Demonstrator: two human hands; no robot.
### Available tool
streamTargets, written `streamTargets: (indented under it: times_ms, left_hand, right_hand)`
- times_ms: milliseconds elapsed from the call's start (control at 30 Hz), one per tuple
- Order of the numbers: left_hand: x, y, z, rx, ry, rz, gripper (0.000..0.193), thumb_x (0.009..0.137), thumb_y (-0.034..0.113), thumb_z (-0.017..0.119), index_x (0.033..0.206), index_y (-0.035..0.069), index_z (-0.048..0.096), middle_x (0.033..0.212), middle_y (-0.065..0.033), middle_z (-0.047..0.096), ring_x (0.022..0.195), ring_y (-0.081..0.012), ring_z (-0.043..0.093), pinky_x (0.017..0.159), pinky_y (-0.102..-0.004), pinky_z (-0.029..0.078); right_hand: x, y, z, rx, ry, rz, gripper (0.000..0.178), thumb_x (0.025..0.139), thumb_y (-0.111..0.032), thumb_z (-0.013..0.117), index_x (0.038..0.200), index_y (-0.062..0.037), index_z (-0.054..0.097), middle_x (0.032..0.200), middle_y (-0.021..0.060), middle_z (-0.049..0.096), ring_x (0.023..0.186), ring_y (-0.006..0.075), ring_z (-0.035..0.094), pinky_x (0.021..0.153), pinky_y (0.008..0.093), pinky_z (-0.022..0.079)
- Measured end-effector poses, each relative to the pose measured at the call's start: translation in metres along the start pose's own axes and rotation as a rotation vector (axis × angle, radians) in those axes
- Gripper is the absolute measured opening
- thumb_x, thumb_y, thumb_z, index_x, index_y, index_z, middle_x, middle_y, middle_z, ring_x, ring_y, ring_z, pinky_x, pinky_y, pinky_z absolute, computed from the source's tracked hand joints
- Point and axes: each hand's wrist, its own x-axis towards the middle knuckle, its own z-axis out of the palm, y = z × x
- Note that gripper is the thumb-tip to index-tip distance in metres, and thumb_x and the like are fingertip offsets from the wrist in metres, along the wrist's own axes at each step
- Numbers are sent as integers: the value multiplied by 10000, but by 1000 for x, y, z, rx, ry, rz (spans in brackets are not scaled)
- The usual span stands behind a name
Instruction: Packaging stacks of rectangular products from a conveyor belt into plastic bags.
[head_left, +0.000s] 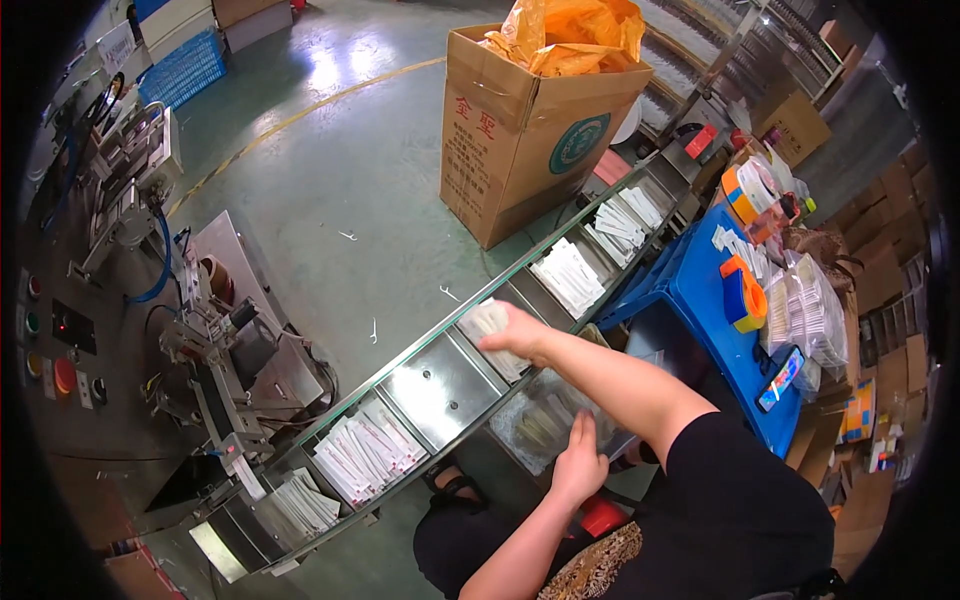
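White packet bundle (485,318) — 1, in the right hand (520,333) over 1 conveyor (442,388).

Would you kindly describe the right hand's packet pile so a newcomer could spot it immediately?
Find the compartmented metal channel running diagonally through the view. Near its middle is a pale packet pile; unlike other piles, it has the right hand on it.

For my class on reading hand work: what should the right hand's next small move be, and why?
Probably release the pale bundle onto the conveyor: the right hand holds it there, and white packets already lie in piles along it.
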Motion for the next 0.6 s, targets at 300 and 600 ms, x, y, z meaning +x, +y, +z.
streamTargets:
  times_ms: [300,600]
  left_hand:
    - [-1,1,0,-21,203,-14,790,691,75,514,1379,-24,138,1442,-231,124,1080,-419,479,823,-436,461]
    - [-4,19,29,65,-9,146,796,671,56,553,1363,-39,171,1424,-246,170,766,-405,597,600,-420,511]
  right_hand:
    - [-158,37,-129,-21,-394,333,610,646,-83,751,1181,-56,459,1057,39,575,1001,140,520,902,317,406]
    - [-76,298,-75,-760,411,468,829,667,-311,735,1310,-2,314,1255,226,450,1146,344,464,944,416,390]
